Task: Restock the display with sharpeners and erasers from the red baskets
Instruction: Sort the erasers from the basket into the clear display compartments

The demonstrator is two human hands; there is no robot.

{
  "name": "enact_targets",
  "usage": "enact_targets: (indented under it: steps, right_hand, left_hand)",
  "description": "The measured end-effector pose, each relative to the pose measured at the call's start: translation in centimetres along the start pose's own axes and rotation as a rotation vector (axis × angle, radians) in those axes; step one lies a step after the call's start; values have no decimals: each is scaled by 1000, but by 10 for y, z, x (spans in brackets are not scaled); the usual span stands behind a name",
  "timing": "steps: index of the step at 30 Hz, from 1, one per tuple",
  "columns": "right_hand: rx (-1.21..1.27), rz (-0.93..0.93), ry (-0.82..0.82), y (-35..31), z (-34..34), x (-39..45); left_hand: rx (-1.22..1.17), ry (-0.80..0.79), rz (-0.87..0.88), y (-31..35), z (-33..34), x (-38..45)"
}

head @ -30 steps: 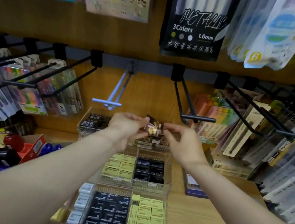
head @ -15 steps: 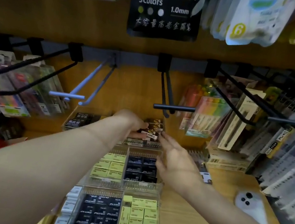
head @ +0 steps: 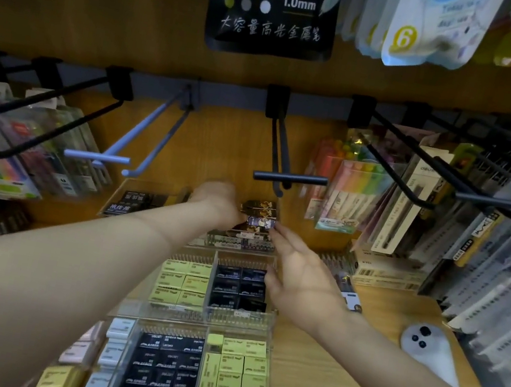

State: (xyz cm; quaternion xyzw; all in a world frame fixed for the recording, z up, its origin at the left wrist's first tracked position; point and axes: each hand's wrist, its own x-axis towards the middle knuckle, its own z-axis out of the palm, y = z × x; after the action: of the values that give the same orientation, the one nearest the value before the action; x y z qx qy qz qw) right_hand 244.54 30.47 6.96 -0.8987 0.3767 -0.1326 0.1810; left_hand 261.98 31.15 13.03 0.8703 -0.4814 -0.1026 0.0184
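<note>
Wooden back wall panel [head: 136,46] fills the upper frame, crossed by a grey slotted rail [head: 231,91] carrying black metal peg hooks [head: 289,177] and one pale blue peg hook [head: 106,157]. A black hanging pen pack printed "3Colors 1.0mm" [head: 273,8] hangs above the rail, centre. Packs of pastel highlighters [head: 350,189] hang right of centre; further pen packs hang at far left and far right, detail blurred. Below, a light wooden surface [head: 309,383] carries a stepped row of clear acrylic display trays [head: 272,324]. The nearest tray holds black boxed erasers [head: 163,370] beside yellow boxed erasers [head: 236,374], with white ones at its left edge. The middle tray holds yellow boxes left, black boxes right. A white phone with three camera lenses [head: 428,350] lies on the surface to the right, well apart from the trays. Both bare forearms reach toward the rearmost tray. Left hand [head: 216,202] is over that tray, back of the hand toward the camera, fingers hidden; whether it grips anything, cannot tell. Right hand [head: 301,276] is spread, fingers straight, fingertips touching the end of a small dark rectangular item with a patterned wrapper [head: 262,222]. That item sits at the top of a short stack of similar gold-and-dark items [head: 260,207] in the rearmost tray, just beside the left hand. Sharpener or eraser: not resolvable.
</note>
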Motion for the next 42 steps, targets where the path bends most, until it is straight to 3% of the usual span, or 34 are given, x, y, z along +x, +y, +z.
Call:
enact_targets:
  steps: [5,11,15,18,22,28,34,39,42]
  right_hand:
    - [20,12,-17,0,2,-1]
    - [-26,-18,-8,4,-2,2]
    - [-42,-41,-12,5,0,3]
    - [-53,-52,-6,5,2,4]
    - [-106,-70,-8,7,0,4]
    - [-192,-104,-29,1,-7,9]
    - [-292,-48,-67,-11,-9,14]
    - [-387,18,-79,-22,-12,18]
    - [-326,64,-136,-29,-17,10]
  left_hand:
    - [-240,-4,26,-3,4,-6]
    - [-199,44,243,-4,8,-12]
    - [-63,-114,396,-5,17,-12]
    - [-149,-159,393,-8,15,-8]
    - [-320,-65,248,-9,18,-2]
    - [-512,-126,188,-8,13,8]
    - [-286,-22,351,-29,22,-5]
    - [-54,-103,435,-28,19,-12]
    - [-10,-30,520,-36,23,-33]
